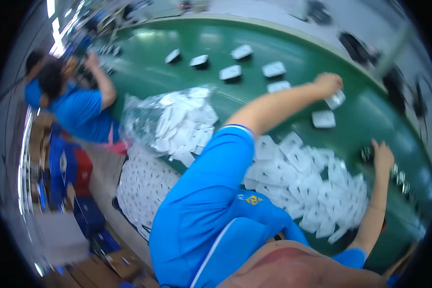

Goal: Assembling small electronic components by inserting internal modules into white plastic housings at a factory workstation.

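My left hand (pixel 329 84) reaches across the green table at the right, its fingers closed on a small white box-like piece (pixel 336 100). Another white piece (pixel 323 119) lies just below it. Farther right, my right hand (pixel 383 156) has its fingers at a small dark, shiny metal part (pixel 367 153) and appears closed on it, though blur hides the exact hold. More small metal parts (pixel 399 178) stand in a row beside that hand. A wide heap of flat white pieces (pixel 307 180) spreads between my two arms.
Several white box-like pieces (pixel 230 72) are spaced over the green table (pixel 149 62). A clear plastic bag (pixel 144 117) spills white pieces at the left. Two people in blue shirts (pixel 84 108) work at the table's left end. Dark blue bins (pixel 89 216) and cartons stand below left.
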`<state>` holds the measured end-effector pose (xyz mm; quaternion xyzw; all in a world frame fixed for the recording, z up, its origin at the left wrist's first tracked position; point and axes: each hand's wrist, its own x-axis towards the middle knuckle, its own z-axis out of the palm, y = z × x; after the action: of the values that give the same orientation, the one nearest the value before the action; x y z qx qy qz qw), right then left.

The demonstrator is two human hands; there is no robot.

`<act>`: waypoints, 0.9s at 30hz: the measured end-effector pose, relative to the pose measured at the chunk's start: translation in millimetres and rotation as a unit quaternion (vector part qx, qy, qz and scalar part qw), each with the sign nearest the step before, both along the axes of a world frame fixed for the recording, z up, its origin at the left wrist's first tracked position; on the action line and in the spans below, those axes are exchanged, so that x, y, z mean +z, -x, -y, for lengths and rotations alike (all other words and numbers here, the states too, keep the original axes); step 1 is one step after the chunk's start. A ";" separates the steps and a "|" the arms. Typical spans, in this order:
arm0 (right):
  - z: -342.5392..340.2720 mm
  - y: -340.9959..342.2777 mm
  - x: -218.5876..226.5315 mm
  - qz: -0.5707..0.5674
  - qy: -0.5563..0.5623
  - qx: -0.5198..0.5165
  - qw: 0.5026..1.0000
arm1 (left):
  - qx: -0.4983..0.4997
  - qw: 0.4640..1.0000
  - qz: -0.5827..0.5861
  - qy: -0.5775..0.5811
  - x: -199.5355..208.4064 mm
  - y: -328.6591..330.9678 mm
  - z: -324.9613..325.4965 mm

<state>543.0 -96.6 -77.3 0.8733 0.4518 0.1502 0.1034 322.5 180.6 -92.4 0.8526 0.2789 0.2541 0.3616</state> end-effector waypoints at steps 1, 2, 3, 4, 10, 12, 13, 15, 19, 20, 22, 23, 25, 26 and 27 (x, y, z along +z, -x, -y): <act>-5.6 -1.2 -2.8 -0.031 0.018 0.011 0.999 | 0.033 0.994 -0.015 -0.106 -9.7 -6.9 -3.9; -13.1 -0.1 -4.9 -0.058 0.029 0.030 0.997 | 0.021 0.995 -0.058 -0.081 -18.1 -8.7 -15.5; -5.7 -7.9 -12.0 -0.099 0.013 0.003 0.995 | 0.001 0.991 -0.098 -0.091 -12.2 -18.0 -6.6; -8.9 -7.1 -7.7 -0.133 0.015 -0.006 0.991 | 0.004 0.988 -0.119 -0.100 -19.8 -18.6 -9.6; -33.6 27.4 31.5 -0.194 0.027 0.007 0.981 | -0.006 0.972 -0.185 -0.142 -39.5 -21.4 -25.3; -40.0 42.2 38.8 -0.185 0.013 0.008 0.983 | 0.000 0.967 -0.171 -0.191 -50.6 -22.7 -24.5; -43.9 46.0 40.0 -0.181 0.006 0.010 0.983 | 0.004 0.963 -0.164 -0.216 -53.8 -20.3 -23.9; -41.4 36.9 26.5 -0.188 0.016 0.002 0.982 | -0.002 0.962 -0.176 -0.206 -41.9 -16.0 -10.8; -40.1 29.5 13.1 -0.206 0.043 -0.004 0.978 | -0.006 0.960 -0.215 -0.181 -6.8 7.0 9.4; -46.2 42.3 28.6 -0.265 0.011 -0.028 0.964 | -0.017 0.955 -0.227 -0.190 -5.2 13.5 9.4; -57.7 68.8 60.2 -0.383 -0.049 -0.079 0.919 | -0.044 0.945 -0.253 -0.204 -6.3 23.4 8.3; -62.5 74.3 65.9 -0.438 -0.076 -0.103 0.890 | -0.055 0.940 -0.265 -0.209 -7.1 27.7 7.3; -62.7 61.0 45.8 -0.457 -0.143 -0.056 0.876 | -0.059 0.939 -0.260 -0.220 -13.6 23.6 7.4; -62.1 48.4 28.1 -0.473 -0.209 -0.007 0.856 | -0.061 0.937 -0.254 -0.232 -18.8 19.2 6.9; -60.2 37.0 12.2 -0.485 -0.274 0.042 0.830 | -0.064 0.935 -0.249 -0.243 -23.8 15.1 6.5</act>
<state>506.0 -36.4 -65.1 0.8067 0.4205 -0.1706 -0.3786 307.5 174.1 -116.2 0.9663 0.2351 0.0701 0.0782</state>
